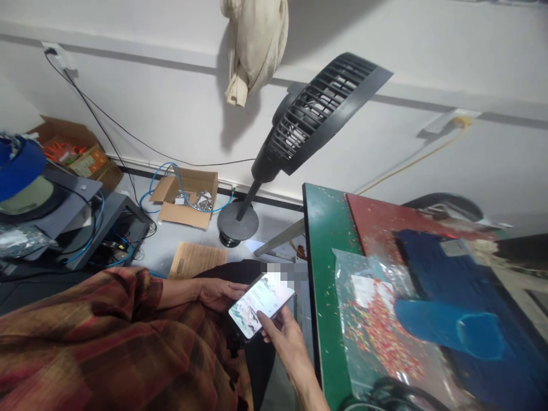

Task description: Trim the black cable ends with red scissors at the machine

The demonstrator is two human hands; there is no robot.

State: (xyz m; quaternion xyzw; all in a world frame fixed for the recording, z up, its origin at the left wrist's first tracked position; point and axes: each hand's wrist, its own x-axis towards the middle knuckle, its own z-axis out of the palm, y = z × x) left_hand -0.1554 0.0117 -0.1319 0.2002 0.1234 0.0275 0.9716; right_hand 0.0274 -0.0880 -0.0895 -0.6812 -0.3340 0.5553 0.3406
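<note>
A smartphone (261,305) with a lit screen is held tilted above my lap. My right hand (280,331) grips its lower right edge, the thumb lying over the screen. At the phone's upper left edge, my left hand (220,291) holds on with its fingers, their tips partly hidden by the phone. The writing on the screen is too small to read, and its upper part is blurred out.
To the right, a green table (327,285) bears a plastic bag (363,354) with red and yellow bits, and a blue sleeve-like piece (449,328). A black fan (317,114) stands by the wall. An open cardboard box (184,214) sits on the floor near a wooden stool (197,260).
</note>
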